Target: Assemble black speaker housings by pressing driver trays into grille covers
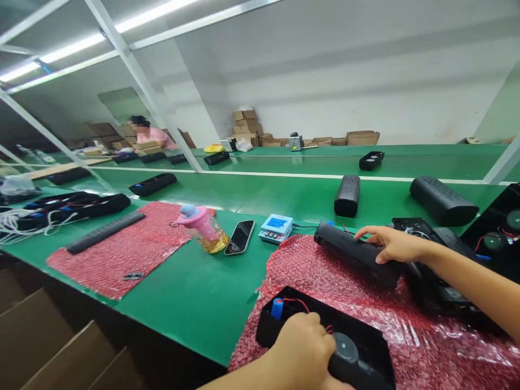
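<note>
My left hand (303, 346) is closed on the near edge of an open black speaker half-shell (365, 346) with a round driver, a blue part and red wires inside. It lies on red bubble wrap (406, 325). My right hand (392, 244) rests with fingers curled over a black cylindrical speaker housing (353, 254) lying across the wrap. More open speaker parts (442, 281) sit under my right forearm.
A pink-capped bottle (201, 227), a phone (240, 236) and a small blue-screened meter (277, 227) stand on the green bench. Another bubble wrap sheet (122, 249) holds a long black grille. Finished speakers (348, 195) lie on the conveyor. A person works at far left.
</note>
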The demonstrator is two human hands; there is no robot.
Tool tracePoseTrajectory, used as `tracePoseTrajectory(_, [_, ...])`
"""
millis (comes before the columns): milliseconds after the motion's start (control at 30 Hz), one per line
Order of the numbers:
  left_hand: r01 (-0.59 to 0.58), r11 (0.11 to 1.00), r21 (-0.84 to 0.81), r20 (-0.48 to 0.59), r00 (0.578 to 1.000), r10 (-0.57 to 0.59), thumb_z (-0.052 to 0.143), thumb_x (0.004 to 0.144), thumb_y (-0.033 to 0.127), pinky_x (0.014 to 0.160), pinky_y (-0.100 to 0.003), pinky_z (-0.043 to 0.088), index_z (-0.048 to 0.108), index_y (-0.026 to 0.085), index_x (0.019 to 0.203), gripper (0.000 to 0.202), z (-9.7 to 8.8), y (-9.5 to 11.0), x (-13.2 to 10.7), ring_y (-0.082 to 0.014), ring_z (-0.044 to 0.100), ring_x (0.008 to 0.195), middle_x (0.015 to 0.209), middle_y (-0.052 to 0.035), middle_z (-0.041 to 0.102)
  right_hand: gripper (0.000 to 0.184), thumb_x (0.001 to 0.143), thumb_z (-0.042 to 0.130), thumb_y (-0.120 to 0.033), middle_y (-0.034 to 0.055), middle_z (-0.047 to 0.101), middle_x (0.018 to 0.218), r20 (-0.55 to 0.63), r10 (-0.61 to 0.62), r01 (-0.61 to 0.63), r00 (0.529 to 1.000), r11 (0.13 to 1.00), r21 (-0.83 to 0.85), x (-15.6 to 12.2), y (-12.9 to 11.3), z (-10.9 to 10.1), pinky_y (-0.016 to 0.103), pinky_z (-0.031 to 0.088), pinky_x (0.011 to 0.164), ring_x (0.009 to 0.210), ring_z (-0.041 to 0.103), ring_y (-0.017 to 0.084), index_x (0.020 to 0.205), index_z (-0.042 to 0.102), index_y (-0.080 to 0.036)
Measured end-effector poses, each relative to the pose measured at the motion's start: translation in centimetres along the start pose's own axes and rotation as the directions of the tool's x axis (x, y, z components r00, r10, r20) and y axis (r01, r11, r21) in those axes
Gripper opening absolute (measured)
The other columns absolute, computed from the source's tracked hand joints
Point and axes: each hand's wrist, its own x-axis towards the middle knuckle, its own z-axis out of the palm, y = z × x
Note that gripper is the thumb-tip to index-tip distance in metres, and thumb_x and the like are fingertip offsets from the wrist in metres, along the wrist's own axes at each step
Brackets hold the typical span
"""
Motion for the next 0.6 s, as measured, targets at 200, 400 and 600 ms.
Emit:
tracePoseTrajectory(200, [0.174, 0.982, -0.068, 0.506, 0.854, -0.117, 0.040, 0.062, 0.084, 0.045, -0.029, 0.036, 0.071, 0.016, 0.066, 0.074, -4.7, -1.5, 6.9, -0.0257, 0.062, 0.052, 0.056, -0.0108, 0.066, 0.055, 0.064, 0.056, -0.009, 0.0018, 0.067, 0.090, -0.091, 0.165, -0.177, 0.982, 0.972, -0.157, 2.5, 0.0, -1.2, 0.026, 0.048, 0.066, 0.076, 0.063, 0.018, 0.118, 0.051, -0.019])
tracePoseTrajectory(400, [0.196, 0.972, -0.128, 0.533, 0.840, -0.100, 0.035, 0.062, 0.086, 0.046, -0.028, 0.036, 0.070, 0.015, 0.071, 0.080, -4.2, -2.7, 8.9, -0.0258, 0.064, 0.058, 0.065, -0.0121, 0.068, 0.045, 0.090, 0.040, -0.049, 0.0135, 0.057, 0.113, -0.376, 0.214, -0.352, 0.902, 0.868, -0.350, 5.1, -1.9, 2.4, 0.041, 0.043, 0.087, 0.101, 0.056, 0.023, 0.110, 0.054, -0.012])
tracePoseTrajectory(600, [0.213, 0.969, -0.127, 0.552, 0.826, -0.110, 0.035, 0.064, 0.085, 0.051, -0.030, 0.038, 0.069, 0.016, 0.071, 0.077, -4.7, -2.1, 7.8, -0.0267, 0.064, 0.062, 0.067, -0.0104, 0.068, 0.038, 0.089, 0.049, -0.045, 0.0087, 0.058, 0.109, -0.364, 0.219, -0.373, 0.905, 0.820, -0.435, 6.3, -2.8, 2.5, 0.041, 0.046, 0.085, 0.097, 0.057, 0.020, 0.109, 0.055, -0.014])
